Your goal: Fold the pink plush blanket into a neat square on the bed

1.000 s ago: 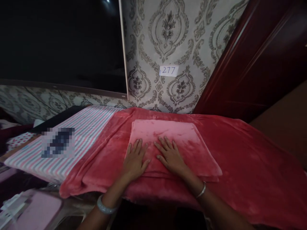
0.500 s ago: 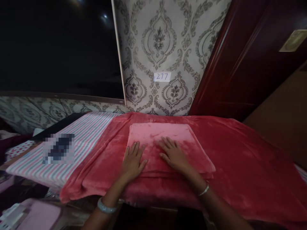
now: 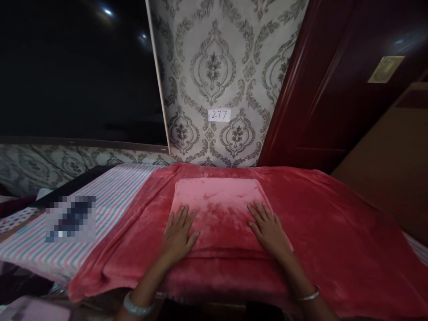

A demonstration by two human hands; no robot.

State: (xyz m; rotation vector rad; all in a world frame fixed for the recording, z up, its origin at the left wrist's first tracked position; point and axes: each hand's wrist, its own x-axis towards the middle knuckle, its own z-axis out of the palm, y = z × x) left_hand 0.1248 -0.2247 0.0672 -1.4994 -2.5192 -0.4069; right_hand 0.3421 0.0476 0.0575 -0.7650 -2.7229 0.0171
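A pink-red plush blanket [image 3: 217, 196], folded into a flat rectangle, lies in the middle of a larger red plush cover [image 3: 321, 232]. Its far part looks pale pink and its near part darker red. My left hand [image 3: 179, 234] rests on the folded blanket's left edge, fingers spread and pointing away from me. On its right side lies my right hand [image 3: 270, 229], palm down with the fingers apart. Neither hand grips anything.
A striped cloth [image 3: 110, 200] covers the left part of the surface, with a blurred dark item [image 3: 72, 218] on it. Behind are a dark television screen [image 3: 76, 76], a patterned wall with a paper label "277" [image 3: 219, 115], and a dark red door [image 3: 321, 89].
My right hand has slid right across the folded blanket to its right edge. My left hand stays at the left edge. The camera view has shifted slightly.
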